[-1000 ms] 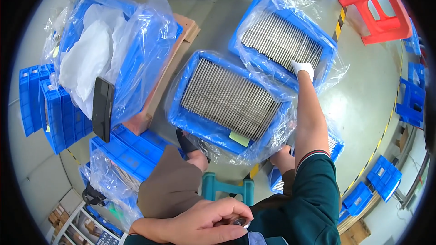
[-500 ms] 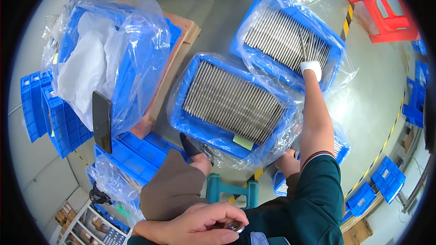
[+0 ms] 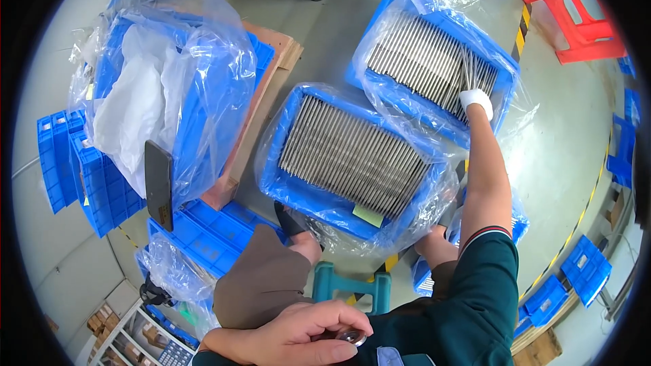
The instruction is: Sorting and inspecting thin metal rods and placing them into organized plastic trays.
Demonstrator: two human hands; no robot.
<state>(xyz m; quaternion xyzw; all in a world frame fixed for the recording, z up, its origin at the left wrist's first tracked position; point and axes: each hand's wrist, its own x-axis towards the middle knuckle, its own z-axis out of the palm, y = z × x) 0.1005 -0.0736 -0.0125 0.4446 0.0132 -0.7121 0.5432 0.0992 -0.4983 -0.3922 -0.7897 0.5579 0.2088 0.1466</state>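
My right hand [image 3: 475, 102], in a white glove, reaches out over the far blue crate [image 3: 500, 61] and grips a few thin metal rods [image 3: 468, 71] that stick up from the packed rows. A second blue crate [image 3: 319, 207], also full of metal rods and lined with clear plastic, lies closer, in front of my knees. My left hand [image 3: 298, 335] is bare and stays low by my chest, its fingers closed on a small shiny round metal piece [image 3: 351, 337].
On the left stands a blue crate [image 3: 224, 135] with a white plastic bag inside, and a dark flat device [image 3: 159, 183] leans on it. Small blue bins [image 3: 61, 163] are stacked at far left. A red stool [image 3: 569, 13] stands at top right, a teal stool [image 3: 352, 288] under me.
My right hand has reached farther across the far crate and now has a few rods raised out of the rows. My left hand has stayed in place.
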